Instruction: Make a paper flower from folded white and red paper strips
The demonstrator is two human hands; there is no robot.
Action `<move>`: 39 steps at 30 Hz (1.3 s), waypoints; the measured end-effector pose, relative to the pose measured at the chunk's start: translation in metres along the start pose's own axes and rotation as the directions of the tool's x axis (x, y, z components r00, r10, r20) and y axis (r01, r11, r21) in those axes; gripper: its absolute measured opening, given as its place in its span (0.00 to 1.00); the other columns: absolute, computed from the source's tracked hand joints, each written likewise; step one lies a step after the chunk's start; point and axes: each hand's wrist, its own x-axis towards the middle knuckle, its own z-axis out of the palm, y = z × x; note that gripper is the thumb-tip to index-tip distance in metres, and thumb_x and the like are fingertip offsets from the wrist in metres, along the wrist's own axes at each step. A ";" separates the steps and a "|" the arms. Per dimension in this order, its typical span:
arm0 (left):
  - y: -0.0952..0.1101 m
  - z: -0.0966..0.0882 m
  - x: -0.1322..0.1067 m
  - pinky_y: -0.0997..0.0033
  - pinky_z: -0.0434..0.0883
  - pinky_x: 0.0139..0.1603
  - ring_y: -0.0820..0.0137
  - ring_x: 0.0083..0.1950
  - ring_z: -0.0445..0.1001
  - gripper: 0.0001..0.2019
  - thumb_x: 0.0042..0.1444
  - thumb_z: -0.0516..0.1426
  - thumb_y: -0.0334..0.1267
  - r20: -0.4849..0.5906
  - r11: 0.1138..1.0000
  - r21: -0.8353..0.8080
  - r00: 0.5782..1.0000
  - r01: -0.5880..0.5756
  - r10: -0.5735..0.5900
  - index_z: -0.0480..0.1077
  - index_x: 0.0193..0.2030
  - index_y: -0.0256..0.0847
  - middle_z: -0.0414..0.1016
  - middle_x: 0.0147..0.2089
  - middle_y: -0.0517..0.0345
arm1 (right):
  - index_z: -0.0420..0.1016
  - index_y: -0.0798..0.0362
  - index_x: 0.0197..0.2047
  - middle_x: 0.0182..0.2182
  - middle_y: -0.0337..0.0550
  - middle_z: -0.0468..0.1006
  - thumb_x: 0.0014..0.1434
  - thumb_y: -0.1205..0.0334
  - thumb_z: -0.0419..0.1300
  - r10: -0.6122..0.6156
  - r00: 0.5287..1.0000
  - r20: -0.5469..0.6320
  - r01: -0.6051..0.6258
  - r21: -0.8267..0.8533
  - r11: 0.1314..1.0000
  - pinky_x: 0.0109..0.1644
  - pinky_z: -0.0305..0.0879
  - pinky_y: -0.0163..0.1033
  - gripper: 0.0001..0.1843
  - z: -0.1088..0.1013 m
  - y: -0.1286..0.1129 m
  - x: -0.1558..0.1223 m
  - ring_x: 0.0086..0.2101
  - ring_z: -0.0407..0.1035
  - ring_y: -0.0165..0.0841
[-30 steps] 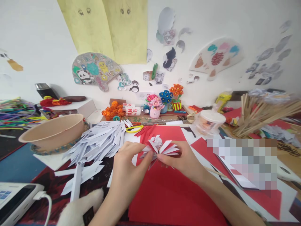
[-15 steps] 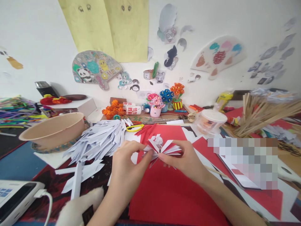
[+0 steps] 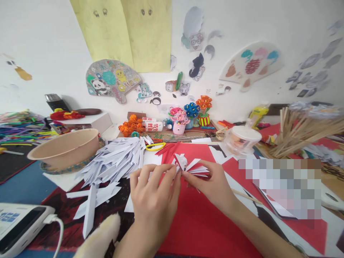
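Between my two hands is a red-and-white folded paper flower [image 3: 192,165], its pointed strips fanning out above the red paper sheets [image 3: 204,218]. My right hand [image 3: 212,181] pinches the flower's base and right side between thumb and fingers. From the left, my left hand [image 3: 156,190] closes its fingertips on the flower's near-left strips, its back turned to me and covering that side. Left of my hands lies a large heap of white folded paper strips [image 3: 115,157]. Behind the flower rest yellow-handled scissors [image 3: 156,146] and some red paper strips [image 3: 170,151].
A beige basin [image 3: 64,148] stands at the left. In the near left corner are a white device [image 3: 27,225] with a cable and a furry white object [image 3: 100,238]. Potted craft flowers [image 3: 178,122] line the back, and wooden sticks [image 3: 303,129] lie at the right beside a lidded tub [image 3: 244,136].
My left hand has turned over, its back now towards me, and its fingers now cover the flower's left strips. The right hand keeps its pinch. The whole view has shifted slightly.
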 end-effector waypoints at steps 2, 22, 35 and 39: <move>0.004 0.000 -0.003 0.61 0.61 0.42 0.62 0.37 0.75 0.08 0.56 0.61 0.27 -0.004 0.997 0.065 0.999 -0.049 0.050 0.77 0.41 0.40 0.84 0.39 0.56 | 0.79 0.53 0.30 0.22 0.39 0.78 0.50 0.54 0.72 0.019 1.000 -0.015 -0.018 0.035 0.999 0.27 0.71 0.34 0.12 0.000 -0.001 0.000 0.24 0.73 0.32; -0.002 -0.014 0.008 0.61 0.67 0.47 0.62 0.44 0.74 0.09 0.57 0.60 0.31 0.001 0.957 -0.248 0.988 0.151 -0.156 0.74 0.44 0.43 0.81 0.42 0.55 | 0.77 0.56 0.30 0.25 0.41 0.78 0.57 0.50 0.68 0.022 0.981 0.191 -0.081 0.307 0.948 0.32 0.69 0.36 0.16 -0.007 -0.001 0.005 0.26 0.73 0.32; -0.044 -0.031 0.027 0.71 0.70 0.39 0.68 0.37 0.77 0.06 0.59 0.59 0.39 0.691 0.594 -0.561 0.722 0.576 -0.047 0.79 0.37 0.47 0.82 0.36 0.61 | 0.77 0.60 0.31 0.20 0.40 0.75 0.57 0.50 0.68 0.127 0.812 0.569 -0.378 0.348 0.858 0.23 0.60 0.29 0.18 -0.018 -0.001 0.006 0.20 0.69 0.26; -0.037 -0.028 0.027 0.73 0.67 0.31 0.71 0.29 0.72 0.03 0.54 0.64 0.38 0.648 0.598 -0.589 0.760 0.544 -0.053 0.77 0.29 0.45 0.79 0.28 0.63 | 0.77 0.60 0.31 0.21 0.40 0.75 0.55 0.50 0.68 0.127 0.775 0.619 -0.444 0.390 0.807 0.23 0.63 0.29 0.18 -0.017 0.000 0.006 0.19 0.69 0.27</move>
